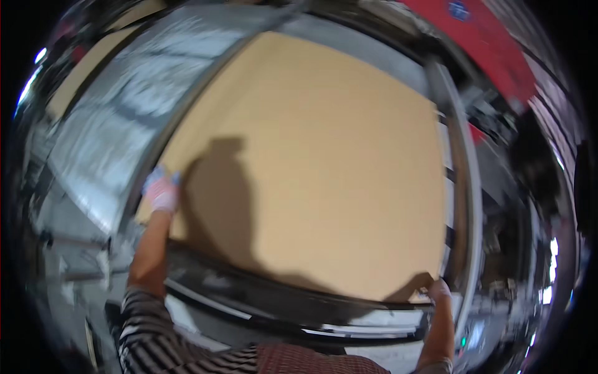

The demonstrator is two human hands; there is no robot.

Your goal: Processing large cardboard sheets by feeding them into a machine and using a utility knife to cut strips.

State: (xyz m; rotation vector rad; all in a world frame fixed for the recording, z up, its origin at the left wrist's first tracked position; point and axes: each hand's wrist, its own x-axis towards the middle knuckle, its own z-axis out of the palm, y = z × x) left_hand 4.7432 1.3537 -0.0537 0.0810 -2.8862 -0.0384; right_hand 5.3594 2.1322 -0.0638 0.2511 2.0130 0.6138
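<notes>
Tan sheet (330,156), broad and flat, fills the middle of the view; all places below taken from it. Left hand (162,192) lies over the sheet's left edge, close to its near left corner; looks gloved, pale with bluish fingertips. Fingers point away from the body; whether they pinch the edge or only rest on it, cannot tell. Right hand (440,288) at the sheet's near right corner, small and blurred, fingers bent inward; cannot tell if they are closed on the corner or merely against it. Shadow (221,199) of a head and shoulders falls on the sheet's left part; a smaller one runs in from the right hand. Along the sheet's near edge, a dark bar (249,283). Left of the sheet, past a dark frame edge, a grey plate (131,93) with whitish sheen. Right of the sheet, a black-and-white strip (449,193) just beside its edge, then a grey rail (475,193). Beyond the sheet's far right corner, a red panel (492,50). Nearer than its near right corner, a small green light (463,341). Striped sleeve (146,324) on the left arm, nearer than the sheet.
</notes>
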